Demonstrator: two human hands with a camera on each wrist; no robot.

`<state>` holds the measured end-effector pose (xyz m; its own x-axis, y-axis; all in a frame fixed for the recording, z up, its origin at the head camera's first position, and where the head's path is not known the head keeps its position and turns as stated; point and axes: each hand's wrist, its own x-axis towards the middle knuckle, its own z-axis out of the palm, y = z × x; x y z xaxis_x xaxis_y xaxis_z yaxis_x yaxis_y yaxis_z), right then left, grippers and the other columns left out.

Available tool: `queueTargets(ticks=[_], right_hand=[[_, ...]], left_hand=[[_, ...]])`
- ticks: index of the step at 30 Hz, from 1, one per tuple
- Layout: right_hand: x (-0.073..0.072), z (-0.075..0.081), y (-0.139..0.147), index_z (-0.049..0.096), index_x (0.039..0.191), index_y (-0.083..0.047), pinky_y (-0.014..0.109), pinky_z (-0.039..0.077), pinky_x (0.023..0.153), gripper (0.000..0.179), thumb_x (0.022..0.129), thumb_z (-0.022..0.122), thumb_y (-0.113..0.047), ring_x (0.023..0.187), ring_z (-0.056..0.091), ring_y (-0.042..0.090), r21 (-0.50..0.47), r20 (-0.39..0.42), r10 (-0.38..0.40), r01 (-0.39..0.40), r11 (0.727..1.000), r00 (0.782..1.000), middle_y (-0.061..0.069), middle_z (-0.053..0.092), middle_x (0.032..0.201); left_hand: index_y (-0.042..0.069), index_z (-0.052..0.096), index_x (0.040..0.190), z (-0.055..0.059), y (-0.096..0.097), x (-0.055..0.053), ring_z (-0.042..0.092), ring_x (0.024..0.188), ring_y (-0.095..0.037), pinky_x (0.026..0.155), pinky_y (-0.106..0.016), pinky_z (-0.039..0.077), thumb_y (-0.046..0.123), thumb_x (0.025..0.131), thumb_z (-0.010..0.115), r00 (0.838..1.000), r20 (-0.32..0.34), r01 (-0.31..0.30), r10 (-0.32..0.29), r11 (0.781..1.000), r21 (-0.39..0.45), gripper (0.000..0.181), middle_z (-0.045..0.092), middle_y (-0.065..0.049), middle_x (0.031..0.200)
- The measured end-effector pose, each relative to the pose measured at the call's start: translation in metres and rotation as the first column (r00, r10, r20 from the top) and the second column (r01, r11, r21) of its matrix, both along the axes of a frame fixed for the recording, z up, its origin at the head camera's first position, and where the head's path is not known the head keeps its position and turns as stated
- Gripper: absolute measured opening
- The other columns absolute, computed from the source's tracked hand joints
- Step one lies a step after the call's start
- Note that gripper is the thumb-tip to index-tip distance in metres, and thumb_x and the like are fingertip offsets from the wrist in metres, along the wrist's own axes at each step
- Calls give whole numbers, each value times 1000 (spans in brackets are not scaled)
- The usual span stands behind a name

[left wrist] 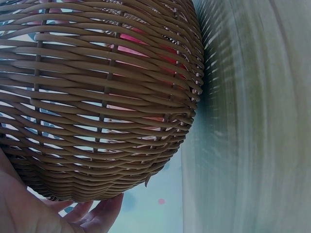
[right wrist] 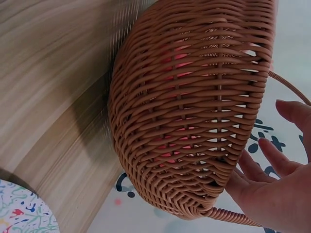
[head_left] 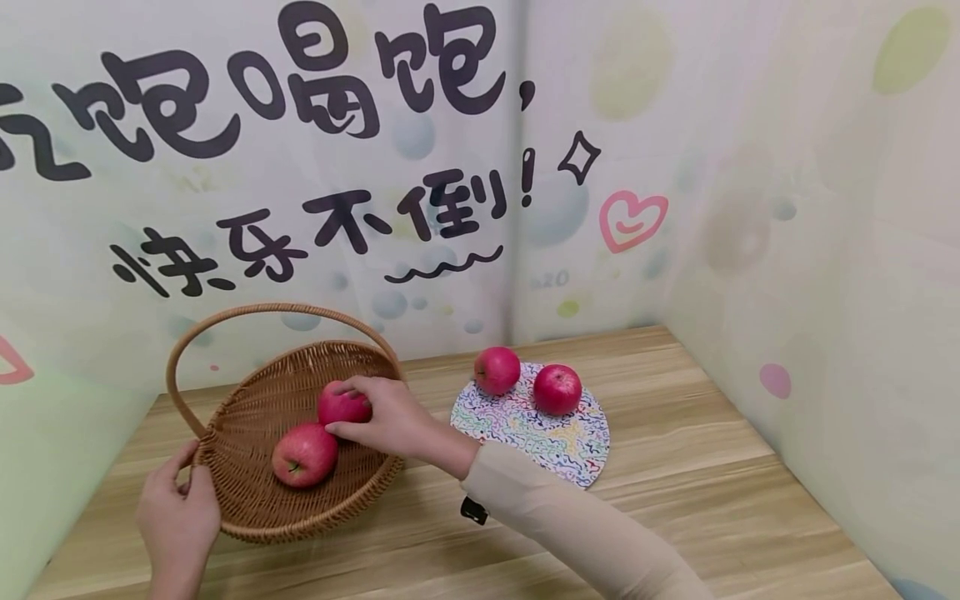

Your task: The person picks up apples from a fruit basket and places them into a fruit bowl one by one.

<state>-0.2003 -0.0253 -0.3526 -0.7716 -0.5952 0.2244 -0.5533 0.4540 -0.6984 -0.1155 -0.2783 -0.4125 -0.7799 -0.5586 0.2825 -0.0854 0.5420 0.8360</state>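
A brown wicker basket (head_left: 255, 417) with an arched handle stands at the left of the table, its inside facing me. My left hand (head_left: 178, 508) grips its left rim near the foot of the handle; the left wrist view shows fingers (left wrist: 104, 213) below the woven wall. Two red apples lie in the basket: a nearer apple (head_left: 304, 455) and a farther apple (head_left: 343, 403). My right hand (head_left: 390, 417) reaches over the right rim, thumb and fingertips at the farther apple. In the right wrist view these fingers (right wrist: 277, 158) are spread and loosely extended above the apples.
Right of the basket, a round mat (head_left: 525, 425) with colourful squiggles lies on the wooden table (head_left: 675, 492). Two more apples sit on it, a left apple (head_left: 497, 371) and a right apple (head_left: 557, 389). A printed wall (head_left: 450, 308) stands behind, with another at the right.
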Motion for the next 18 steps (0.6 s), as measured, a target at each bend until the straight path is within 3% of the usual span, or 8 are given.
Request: queueTargets(ticks=[12,18], right_hand=[[-7,-2,-17,65,136,-9,13,49,89,43,98,76,-26,116,67,15,80,53,34,-38,996,998,9,72,128],[-10,-3,-21,65,136,-11,14,50,85,44,98,76,-29,117,66,16,127,82,23,-33,991,996,9,71,129]], left_hand=[[-16,52,145,2,1,1,36,67,30,53,1,38,4,102,39,1000,5,2,-2,999,42,49,52,-38,137],[-12,51,148,4,0,0,36,67,29,53,-1,39,7,104,38,999,53,4,-6,999,53,50,52,-35,142]])
